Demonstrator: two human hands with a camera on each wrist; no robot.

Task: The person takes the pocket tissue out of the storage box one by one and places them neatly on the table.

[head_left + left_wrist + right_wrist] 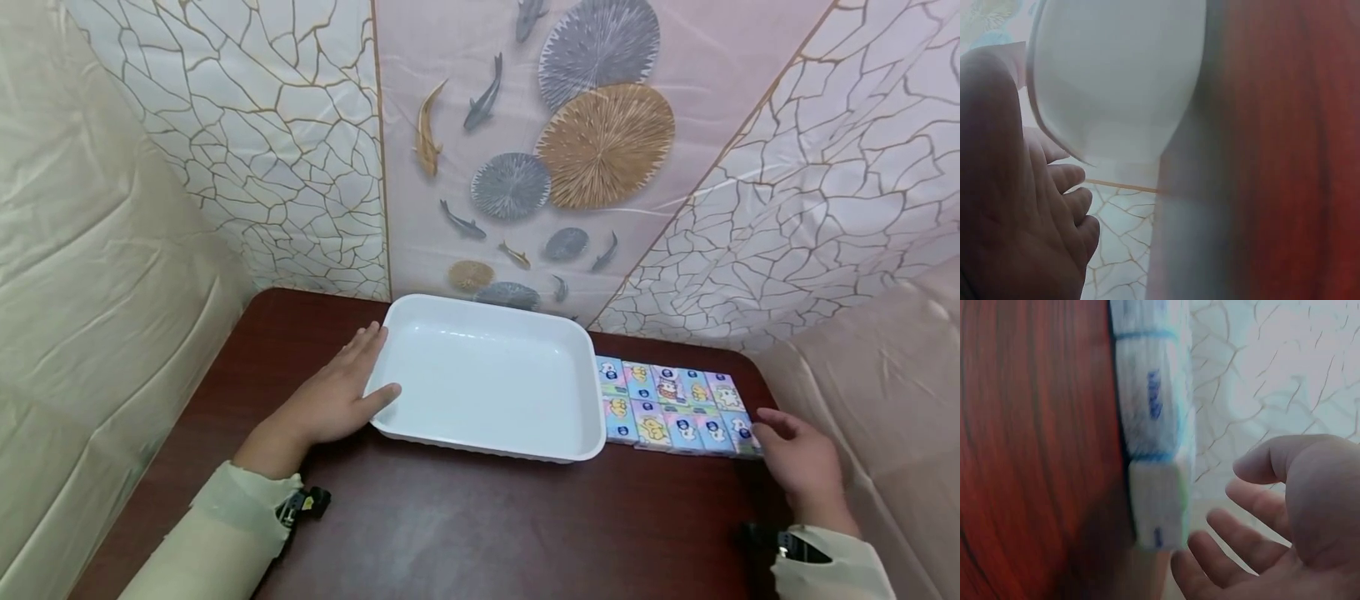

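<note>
A white rectangular tray (487,450) lies on the dark red-brown table, with bare insides. Along its left rim rests my left hand (337,392), fingers straight and thumb over the near-left edge; the left wrist view shows the palm (1035,219) beside the tray wall (1116,75). To the tray's right, two rows of small cartoon-printed packs (675,408), which look like pocket tissues, lie flat against each other. My right hand (802,458) is at their right end, fingers loosely bent and holding nothing. In the right wrist view its fingertips are close to the end pack (1157,503); contact is unclear.
The table (450,525) ends at a patterned wall covering (315,150) behind the tray. Padded beige fabric (97,250) rises on the left, and more fabric (892,375) stands close beside my right hand.
</note>
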